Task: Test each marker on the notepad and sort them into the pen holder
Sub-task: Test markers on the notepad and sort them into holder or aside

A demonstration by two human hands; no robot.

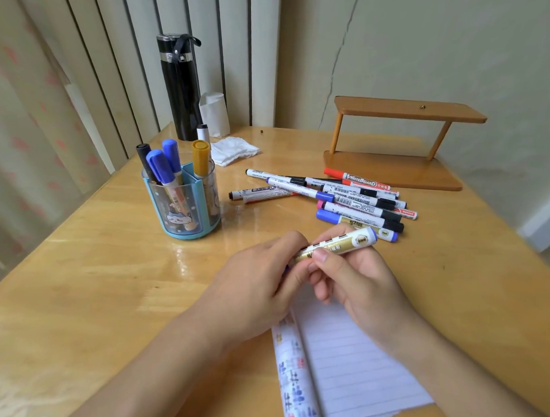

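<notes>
Gold marker gripped, left hand, right hand

**A study corner in a home**

A varnished wooden bench stands in a room corner, by a pale patterned curtain and a cracked painted wall. On it: a black insulated flask, a crumpled tissue, a small wooden shelf, a cartoon-printed pen holder and loose whiteboard markers.

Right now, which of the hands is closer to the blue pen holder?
Left. The left hand grips one end of the gold marker, just right of the pen holder and closer to the person; the right hand holds the marker farther right.
</notes>
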